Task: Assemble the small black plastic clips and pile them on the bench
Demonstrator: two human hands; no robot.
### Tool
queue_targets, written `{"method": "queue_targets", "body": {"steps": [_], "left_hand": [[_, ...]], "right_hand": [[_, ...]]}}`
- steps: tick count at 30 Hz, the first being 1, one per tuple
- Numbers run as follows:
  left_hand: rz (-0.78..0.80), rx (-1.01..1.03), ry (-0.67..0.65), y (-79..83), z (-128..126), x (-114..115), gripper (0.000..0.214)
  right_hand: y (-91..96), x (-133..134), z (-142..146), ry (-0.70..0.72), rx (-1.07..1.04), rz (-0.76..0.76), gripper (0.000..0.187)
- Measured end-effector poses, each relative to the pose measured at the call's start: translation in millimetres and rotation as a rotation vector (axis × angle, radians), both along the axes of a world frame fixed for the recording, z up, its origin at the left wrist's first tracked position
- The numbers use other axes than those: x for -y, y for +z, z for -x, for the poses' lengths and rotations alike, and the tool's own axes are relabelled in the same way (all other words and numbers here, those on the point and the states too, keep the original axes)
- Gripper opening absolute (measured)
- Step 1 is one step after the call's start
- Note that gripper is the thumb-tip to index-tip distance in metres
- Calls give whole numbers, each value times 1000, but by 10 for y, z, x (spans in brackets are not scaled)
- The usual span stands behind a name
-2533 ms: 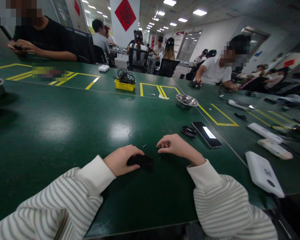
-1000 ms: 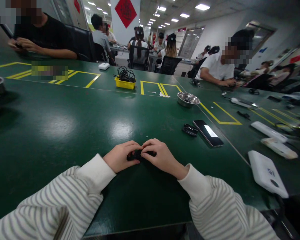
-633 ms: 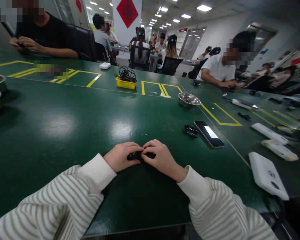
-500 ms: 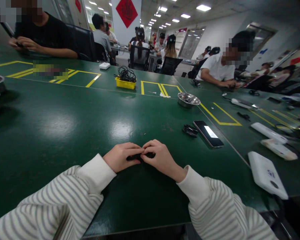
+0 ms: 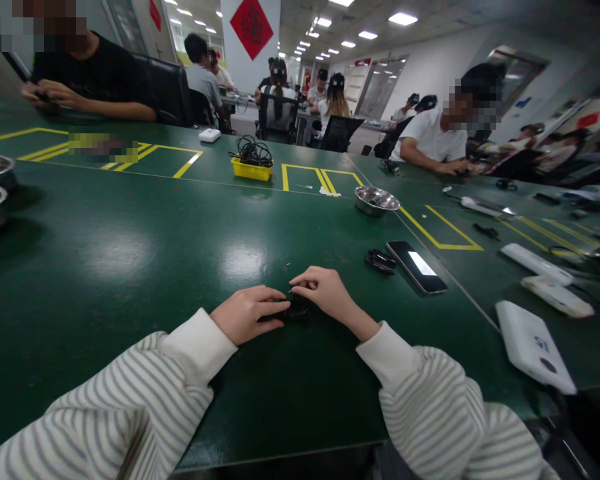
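Note:
A small black part point(image 5: 294, 311) lies on the green table point(image 5: 130, 253) in front of me. My left hand point(image 5: 245, 313) rests on the table with its fingers closed around the part's left end. My right hand point(image 5: 325, 291) sits just right of it, fingers curled into a pinch on a tiny pale piece, perhaps a screw point(image 5: 291, 289), held over the part. Most of the black part is hidden by my fingers. Both arms wear striped sleeves.
A black phone point(image 5: 416, 266) and a small black clip-like object point(image 5: 380, 261) lie to the right. Farther right are white devices point(image 5: 535, 345). A steel bowl point(image 5: 377, 200) and a yellow tray of cables point(image 5: 251, 169) stand farther back. Other people sit around the table.
My right hand has lifted off the black part and shifted slightly away from me, now pinching a tiny piece. The left hand has stayed on the part.

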State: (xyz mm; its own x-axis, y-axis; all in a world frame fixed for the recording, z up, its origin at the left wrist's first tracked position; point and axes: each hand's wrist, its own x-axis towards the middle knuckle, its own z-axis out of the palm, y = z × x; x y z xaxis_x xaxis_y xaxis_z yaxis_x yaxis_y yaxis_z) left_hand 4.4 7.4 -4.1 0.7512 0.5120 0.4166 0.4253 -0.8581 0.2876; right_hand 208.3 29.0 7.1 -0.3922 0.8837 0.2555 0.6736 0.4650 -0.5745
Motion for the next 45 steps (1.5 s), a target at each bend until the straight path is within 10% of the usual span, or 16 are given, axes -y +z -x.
{"method": "queue_targets", "body": {"steps": [9,14,19,45], "left_hand": [[67,35,17,12,-6,4,25],[103,38,-1,30,-12,2,26],[108,27,-7,41,-11,-4,26],[103,34,-5,57,-14,2,24]], "right_hand": [[315,61,-123,63,396,144,8],[295,192,-179,56,148,277,5],[248,278,-25,102,-84,105,8],[91,305,83,149,-63,100,6]]}}
